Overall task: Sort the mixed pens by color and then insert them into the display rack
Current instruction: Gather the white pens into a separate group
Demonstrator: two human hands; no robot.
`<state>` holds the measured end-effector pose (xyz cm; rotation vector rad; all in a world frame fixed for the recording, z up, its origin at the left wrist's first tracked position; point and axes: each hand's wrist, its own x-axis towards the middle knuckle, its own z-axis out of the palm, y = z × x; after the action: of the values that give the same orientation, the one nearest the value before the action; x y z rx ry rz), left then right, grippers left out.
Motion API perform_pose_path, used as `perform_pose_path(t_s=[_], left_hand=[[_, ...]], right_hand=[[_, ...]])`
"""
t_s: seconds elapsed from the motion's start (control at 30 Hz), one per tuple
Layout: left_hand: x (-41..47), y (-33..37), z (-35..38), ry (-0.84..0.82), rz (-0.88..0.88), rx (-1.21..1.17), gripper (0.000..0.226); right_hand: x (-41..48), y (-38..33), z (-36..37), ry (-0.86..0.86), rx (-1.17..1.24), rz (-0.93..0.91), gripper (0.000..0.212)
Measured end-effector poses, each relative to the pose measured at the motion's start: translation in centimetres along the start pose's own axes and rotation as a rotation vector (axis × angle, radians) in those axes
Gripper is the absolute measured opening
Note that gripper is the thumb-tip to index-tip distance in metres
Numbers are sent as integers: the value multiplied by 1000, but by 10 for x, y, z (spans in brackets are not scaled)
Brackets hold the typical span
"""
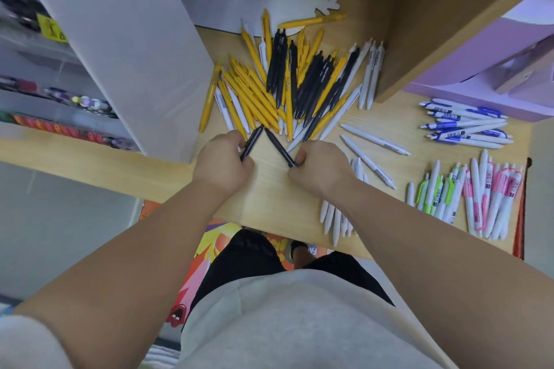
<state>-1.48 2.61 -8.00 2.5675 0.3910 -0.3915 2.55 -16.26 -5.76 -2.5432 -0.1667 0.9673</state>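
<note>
Left hand (223,159): fingers curled round one slim black plastic pen (253,142). Right hand (320,168): fingers curled likewise, pinching the near end of a second black pen (280,147). Count held: 2, one per hand. Their far ends nearly meet just beyond the knuckles, over the pale wooden tabletop (269,189). Judgement: both are being drawn from the mixed fan of yellow, black and white pens (260,99) lying directly beyond the fingers, so black is the colour in hand, and using two hands halves the picking. The fan overlaps too much to count, but yellow looks most numerous. Sorted sets lie out to the right of the right hand, apparently kept apart so colours do not remix:
- blue-and-white pens (467,126), farthest out, roughly 8
- green-and-white pens (434,192), about 4
- pink-and-white pens (491,198), count unclear
- plain white pens (332,219), partly under the right forearm, at least 5 showing

No black set is laid out yet. Left of the left hand is blurred grey shelving with coloured caps (75,102), possibly the display rack; cannot confirm.
</note>
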Motion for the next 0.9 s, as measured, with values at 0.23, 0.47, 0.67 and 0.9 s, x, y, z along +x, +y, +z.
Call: perform_pose_path(t_s=[0.23,0.47,0.67,0.9], left_hand=[[20,8,-1,15,29,11,27],[40,12,-11,-13,14,-15,37],[-2,-5,-9,-1,-110,-137,31],[-39,-22,3,47,-208,-214,23]], right_hand=[[12,-4,-4,50,-23,20,11],[25,-7,-9,96,-60,18,18],[11,-17,14,24,23,-19,11],[-12,-38,51,-186,163,-93,22]])
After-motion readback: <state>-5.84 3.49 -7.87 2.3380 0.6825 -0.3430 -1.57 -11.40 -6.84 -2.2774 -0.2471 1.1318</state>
